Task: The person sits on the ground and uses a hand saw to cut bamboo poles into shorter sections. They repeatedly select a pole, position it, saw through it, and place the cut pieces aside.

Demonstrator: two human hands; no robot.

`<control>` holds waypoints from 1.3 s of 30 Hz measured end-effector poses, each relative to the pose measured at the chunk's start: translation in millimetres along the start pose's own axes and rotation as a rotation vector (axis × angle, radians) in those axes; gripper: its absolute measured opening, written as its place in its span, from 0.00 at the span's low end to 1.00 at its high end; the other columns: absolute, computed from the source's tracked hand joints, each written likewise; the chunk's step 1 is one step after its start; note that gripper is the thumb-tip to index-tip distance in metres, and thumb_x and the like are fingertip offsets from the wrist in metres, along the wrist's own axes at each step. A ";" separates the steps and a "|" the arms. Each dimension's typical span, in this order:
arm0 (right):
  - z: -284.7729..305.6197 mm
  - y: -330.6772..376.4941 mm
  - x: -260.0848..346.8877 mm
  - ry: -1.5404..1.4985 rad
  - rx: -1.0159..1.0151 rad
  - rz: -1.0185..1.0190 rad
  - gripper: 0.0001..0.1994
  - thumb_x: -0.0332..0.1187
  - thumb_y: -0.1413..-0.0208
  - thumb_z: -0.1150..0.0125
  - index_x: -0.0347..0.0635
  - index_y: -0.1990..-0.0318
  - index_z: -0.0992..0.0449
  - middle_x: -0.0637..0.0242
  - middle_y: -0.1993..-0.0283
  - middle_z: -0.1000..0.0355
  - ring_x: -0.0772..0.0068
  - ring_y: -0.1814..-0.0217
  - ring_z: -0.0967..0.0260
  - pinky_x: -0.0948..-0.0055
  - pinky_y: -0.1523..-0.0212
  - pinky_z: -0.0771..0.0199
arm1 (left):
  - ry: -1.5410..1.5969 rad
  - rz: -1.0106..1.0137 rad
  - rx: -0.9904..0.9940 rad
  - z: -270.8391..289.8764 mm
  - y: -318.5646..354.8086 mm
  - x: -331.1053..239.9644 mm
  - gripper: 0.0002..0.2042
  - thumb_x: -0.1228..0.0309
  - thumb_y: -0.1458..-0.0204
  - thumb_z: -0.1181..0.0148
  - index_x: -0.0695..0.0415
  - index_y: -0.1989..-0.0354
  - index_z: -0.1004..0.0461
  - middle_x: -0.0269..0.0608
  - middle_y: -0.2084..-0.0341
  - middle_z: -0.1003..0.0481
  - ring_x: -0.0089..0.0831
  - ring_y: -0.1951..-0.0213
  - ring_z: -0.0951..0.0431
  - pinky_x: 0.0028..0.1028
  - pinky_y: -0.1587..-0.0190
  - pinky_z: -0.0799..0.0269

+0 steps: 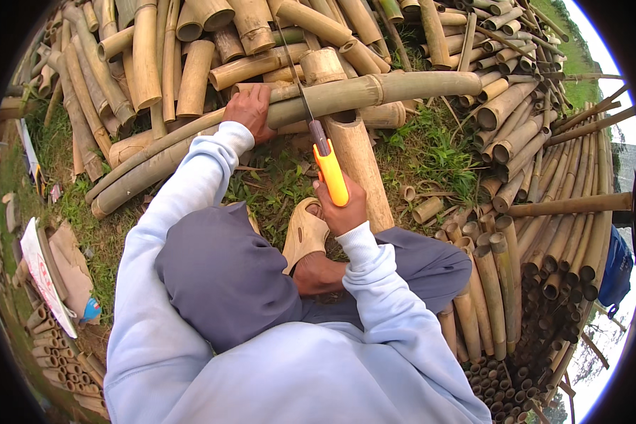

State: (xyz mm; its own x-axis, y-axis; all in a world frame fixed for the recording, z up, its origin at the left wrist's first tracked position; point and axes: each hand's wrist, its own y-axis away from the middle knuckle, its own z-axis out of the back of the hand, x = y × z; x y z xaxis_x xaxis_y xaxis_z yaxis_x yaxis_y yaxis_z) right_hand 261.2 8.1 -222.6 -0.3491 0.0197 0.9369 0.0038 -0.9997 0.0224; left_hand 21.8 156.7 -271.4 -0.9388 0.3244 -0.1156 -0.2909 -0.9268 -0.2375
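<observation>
Bamboo pole [417, 84]: lies crosswise over grass [438, 162].
Saw [331, 174]: blade [306, 102] across the pole; I judge sawing is the step in hand.
Right hand [346, 210]: fingers clenched around the saw.
Left hand [249, 113]: fingers grasping the pole, left of the blade.
Next move: calls, I judge, for straight strokes and a firm left hold.

Left grip [251, 114] on bamboo [403, 87], right grip [345, 206] around orange-handled saw [319, 134]

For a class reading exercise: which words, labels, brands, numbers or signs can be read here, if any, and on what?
No text can be read clearly.
White sheet at the left: red markings, too small and blurred to read.
Orange saw handle: no lettering I can make out.
</observation>
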 end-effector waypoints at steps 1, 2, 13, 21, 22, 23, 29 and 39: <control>2.0 12.1 6.0 0.004 0.002 -0.013 0.07 0.30 0.41 0.32 0.36 0.61 0.22 0.57 0.77 0.28 0.63 0.77 0.28 0.64 0.72 0.30 | 0.002 0.015 0.023 -1.5 1.3 1.4 0.35 0.58 0.68 0.21 0.59 0.53 0.33 0.46 0.59 0.27 0.45 0.57 0.21 0.40 0.51 0.24; 8.8 36.7 7.0 0.033 -0.015 -0.016 0.07 0.29 0.41 0.32 0.36 0.59 0.21 0.56 0.76 0.27 0.61 0.76 0.26 0.65 0.71 0.28 | 0.000 0.039 0.039 -3.2 1.7 4.9 0.35 0.58 0.68 0.21 0.59 0.52 0.33 0.46 0.60 0.27 0.45 0.57 0.21 0.40 0.51 0.24; 8.6 13.7 -8.6 -0.050 0.002 -0.105 0.06 0.26 0.42 0.34 0.34 0.59 0.21 0.56 0.74 0.23 0.60 0.73 0.21 0.68 0.71 0.25 | 0.061 -0.002 0.063 1.1 -7.9 -10.5 0.36 0.59 0.69 0.22 0.59 0.51 0.33 0.47 0.58 0.27 0.47 0.55 0.22 0.41 0.49 0.24; 74.9 149.4 33.5 0.280 0.018 0.075 0.12 0.21 0.47 0.34 0.33 0.54 0.19 0.52 0.68 0.21 0.52 0.69 0.19 0.63 0.66 0.21 | 0.133 0.096 0.269 21.6 -4.8 4.7 0.40 0.58 0.66 0.21 0.59 0.43 0.36 0.51 0.51 0.26 0.51 0.49 0.21 0.42 0.44 0.24; 72.8 140.0 33.0 0.253 0.028 0.037 0.11 0.21 0.46 0.35 0.33 0.55 0.19 0.53 0.68 0.21 0.54 0.69 0.19 0.64 0.66 0.21 | 0.147 0.089 0.267 18.3 -5.5 3.8 0.40 0.58 0.66 0.21 0.60 0.44 0.36 0.51 0.51 0.26 0.52 0.49 0.21 0.43 0.44 0.24; 69.3 120.6 27.9 0.226 0.040 0.001 0.10 0.22 0.45 0.35 0.33 0.56 0.19 0.54 0.69 0.21 0.55 0.70 0.19 0.65 0.66 0.22 | 0.159 0.086 0.265 14.9 -5.9 3.1 0.40 0.58 0.66 0.21 0.60 0.44 0.36 0.52 0.51 0.26 0.52 0.49 0.21 0.43 0.44 0.24; 14.5 25.1 8.0 -0.061 0.028 -0.093 0.06 0.26 0.40 0.35 0.33 0.59 0.22 0.57 0.71 0.21 0.64 0.70 0.20 0.69 0.66 0.24 | 0.193 0.067 0.366 23.9 -21.9 2.0 0.37 0.57 0.64 0.22 0.60 0.48 0.36 0.55 0.51 0.26 0.55 0.49 0.22 0.44 0.45 0.24; 49.5 89.4 21.6 0.167 0.004 -0.023 0.04 0.23 0.45 0.34 0.33 0.63 0.22 0.57 0.77 0.27 0.61 0.79 0.27 0.67 0.74 0.29 | 0.274 0.075 0.487 18.0 -24.6 11.0 0.34 0.56 0.64 0.24 0.61 0.54 0.36 0.59 0.56 0.23 0.59 0.49 0.23 0.45 0.44 0.26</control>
State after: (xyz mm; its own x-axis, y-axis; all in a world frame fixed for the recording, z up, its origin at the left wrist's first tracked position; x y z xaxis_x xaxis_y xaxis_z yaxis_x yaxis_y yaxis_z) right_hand 300.4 -80.2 -183.0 -0.5004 0.0396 0.8649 -0.0019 -0.9990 0.0446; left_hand 15.2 179.7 -249.5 -0.8969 0.2313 -0.3768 -0.3378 -0.9084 0.2464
